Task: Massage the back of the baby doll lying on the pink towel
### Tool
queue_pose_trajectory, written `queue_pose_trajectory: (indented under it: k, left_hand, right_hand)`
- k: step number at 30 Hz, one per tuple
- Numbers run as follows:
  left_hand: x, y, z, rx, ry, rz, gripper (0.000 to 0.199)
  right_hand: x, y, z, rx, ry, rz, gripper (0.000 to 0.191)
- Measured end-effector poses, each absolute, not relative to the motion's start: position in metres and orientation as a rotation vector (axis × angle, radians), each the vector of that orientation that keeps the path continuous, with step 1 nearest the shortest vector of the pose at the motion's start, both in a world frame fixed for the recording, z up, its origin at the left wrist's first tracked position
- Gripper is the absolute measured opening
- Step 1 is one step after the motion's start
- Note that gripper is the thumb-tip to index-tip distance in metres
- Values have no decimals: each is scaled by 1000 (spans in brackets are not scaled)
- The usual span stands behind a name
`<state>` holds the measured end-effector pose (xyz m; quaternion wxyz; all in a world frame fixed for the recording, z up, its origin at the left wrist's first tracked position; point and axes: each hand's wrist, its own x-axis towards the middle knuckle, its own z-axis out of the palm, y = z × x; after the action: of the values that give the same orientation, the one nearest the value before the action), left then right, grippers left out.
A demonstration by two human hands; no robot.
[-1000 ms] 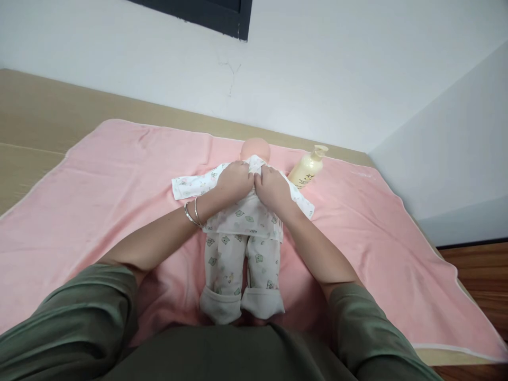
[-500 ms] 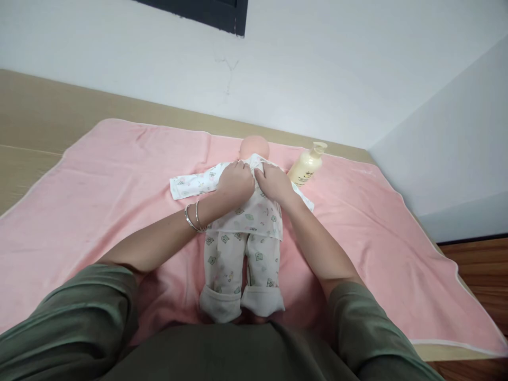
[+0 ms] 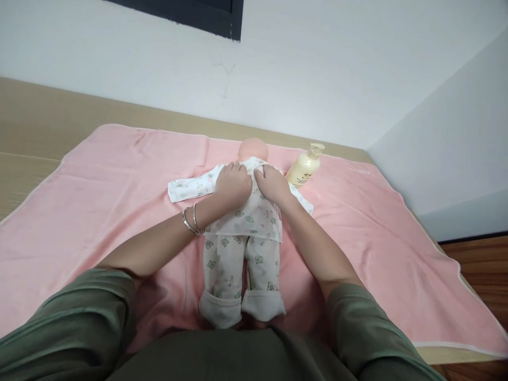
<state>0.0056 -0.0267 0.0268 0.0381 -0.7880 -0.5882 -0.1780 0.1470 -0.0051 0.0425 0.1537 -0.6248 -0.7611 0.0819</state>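
A baby doll (image 3: pixel 253 150) lies in front of me, head away and legs toward me. It wears a white patterned baby shirt (image 3: pixel 250 219) and matching trousers (image 3: pixel 226 259) with turned-up cuffs. My left hand (image 3: pixel 235 185), fingers curled, grips the shirt on the left of the doll's upper chest. Close beside it, my right hand (image 3: pixel 273 183) pinches the shirt on the right side. What cloth lies under the fingers is partly hidden. Both sleeves stretch out sideways, the left one flat on the pink blanket (image 3: pixel 119 174).
A pale yellow pump bottle (image 3: pixel 305 166) stands or leans by the doll's right-hand sleeve. The blanket covers most of a wooden surface (image 3: pixel 47 116) set against a white wall (image 3: pixel 297 74). Brown wooden flooring (image 3: pixel 482 275) shows at the lower right.
Both hands stay on the upper part of the shirt, with only slight finger movement. The view has shifted a little; the doll and bottle keep their places.
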Motion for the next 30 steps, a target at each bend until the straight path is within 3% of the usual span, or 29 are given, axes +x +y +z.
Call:
queue_pose_trajectory:
  k: [4, 10, 14, 19, 24, 30]
  left_hand:
    - [4, -32, 28, -2498, -1671, -471, 30]
    - [-11, -2, 31, -2588, -1988, -629, 37]
    - [-9, -3, 30, -2557, -1928, -573, 42]
    - [1, -30, 27, -2543, -1728, -513, 33]
    - [-1, -31, 35, -2686, -1634, -400, 27]
    - [-4, -8, 31, -2500, -1918, -651, 35]
  right_hand:
    - [145, -9, 41, -1778, -2263, 161, 44]
    - [125, -43, 18, -1524, -2354, -145, 43]
    - [132, -34, 24, -1556, -2323, -3, 41]
    - [153, -3, 39, -1696, -2261, 221, 42]
    - [146, -9, 37, -1729, -2296, 93, 45]
    - [130, -39, 31, -1573, -2376, -25, 48]
